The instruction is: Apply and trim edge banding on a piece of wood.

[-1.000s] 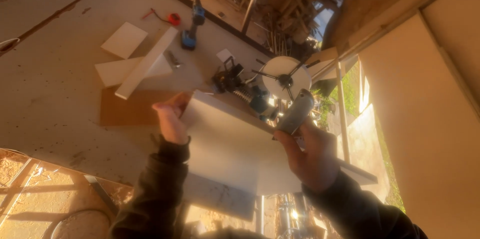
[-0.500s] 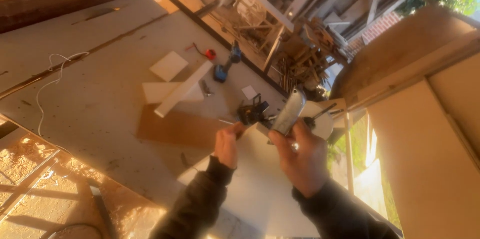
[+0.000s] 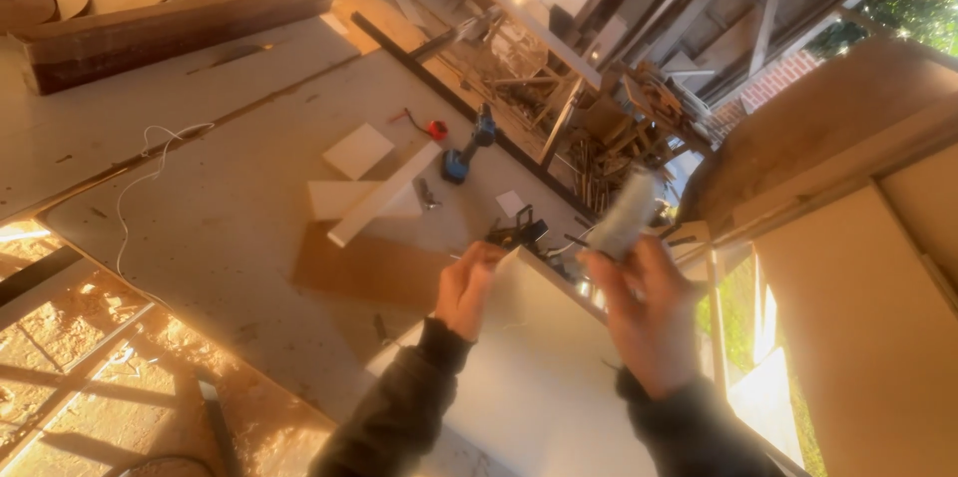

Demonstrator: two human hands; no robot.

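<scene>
Nearest to you, a pale flat panel (image 3: 544, 377) lies across the workbench (image 3: 215, 198), its far corner pinched by your left hand (image 3: 467, 287). Just beside it, your right hand (image 3: 649, 322) is wrapped around a whitish cylinder (image 3: 624, 213) held tilted above the panel's edge. Beyond lie a brown board (image 3: 369, 267), white offcuts (image 3: 374, 188) and a blue drill (image 3: 469, 153), with stacked timber (image 3: 609, 128) behind.
</scene>
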